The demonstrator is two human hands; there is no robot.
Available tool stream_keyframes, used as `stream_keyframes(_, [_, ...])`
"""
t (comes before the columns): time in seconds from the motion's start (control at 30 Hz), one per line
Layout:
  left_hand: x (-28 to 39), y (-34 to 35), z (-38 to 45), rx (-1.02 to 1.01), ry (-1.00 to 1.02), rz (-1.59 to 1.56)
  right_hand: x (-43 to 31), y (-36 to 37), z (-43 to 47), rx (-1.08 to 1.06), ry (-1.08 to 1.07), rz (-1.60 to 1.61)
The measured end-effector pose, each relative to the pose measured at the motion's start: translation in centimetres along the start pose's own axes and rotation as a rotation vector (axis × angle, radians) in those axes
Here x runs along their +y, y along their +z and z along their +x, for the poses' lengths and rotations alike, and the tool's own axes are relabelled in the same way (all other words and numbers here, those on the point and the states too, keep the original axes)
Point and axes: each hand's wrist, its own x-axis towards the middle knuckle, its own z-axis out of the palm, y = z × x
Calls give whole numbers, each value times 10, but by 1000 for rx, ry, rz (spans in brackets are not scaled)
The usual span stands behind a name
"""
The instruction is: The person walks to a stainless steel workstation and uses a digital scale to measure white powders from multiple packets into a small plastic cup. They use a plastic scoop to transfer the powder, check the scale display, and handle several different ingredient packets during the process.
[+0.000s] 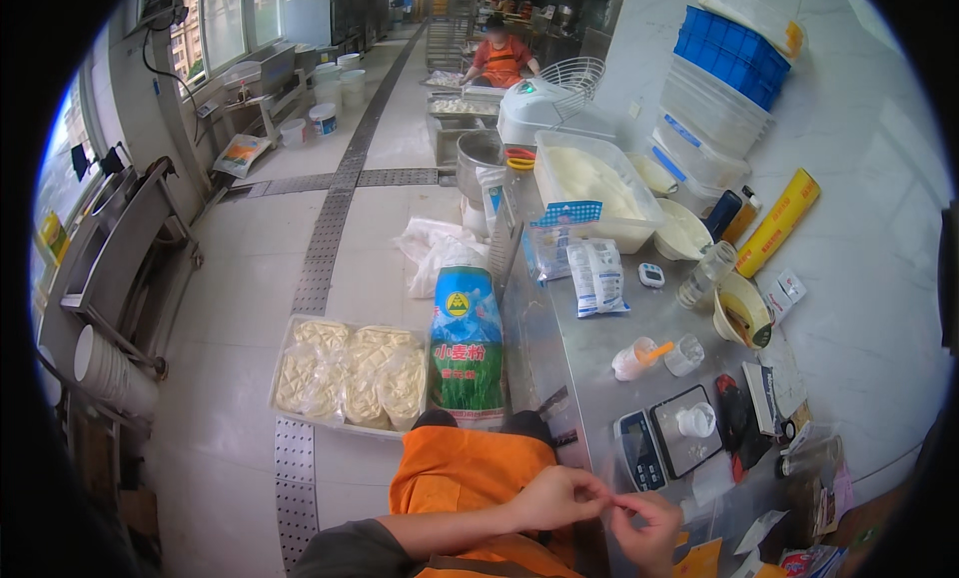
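Over the front edge of the steel table (551, 338), my left hand (556, 497) and my right hand (649, 529) meet at the fingertips. Both thumbs and forefingers are pinched together; whether something thin lies between them I cannot tell. Just beyond my right hand is a digital scale (639, 450) with a dark-rimmed pan (678, 454). A small white cup (697, 420) stands on that pan, with white crumbs beside it. Farther back are a plastic cup (633, 359) with an orange handle (656, 353) across it and a clear cup (684, 355).
On the floor, a flour sack (466, 346) stands beside a tray (279, 376) of plastic-wrapped dough (318, 368). A white tub of powder (592, 177), bowls (680, 229) and packets (597, 277) crowd the table. Farther off, a person (500, 57) in an orange apron works near a white machine (536, 110).
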Motion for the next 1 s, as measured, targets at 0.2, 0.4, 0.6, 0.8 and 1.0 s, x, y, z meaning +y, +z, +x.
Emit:
stream_keyframes(0.2, [-2, -4, -2, 33, 95, 559, 5, 25, -1, 50, -140, -223])
stream_keyframes(0.4, [-11, 0, -10, 115, 40, 479, 4, 32, 4, 92, -113, -334])
stream_keyframes(0.6, [-3, -6, -7, 126, 7, 549, -17, 34, 9, 114, -123, -390])
stream_keyframes(0.8, [8, -15, -8, 174, 46, 494, -20, 38, 14, 115, -179, -310])
stream_keyframes(1.0, [-5, -20, -15, 128, -7, 655, -16, 45, 11, 21, -279, -183])
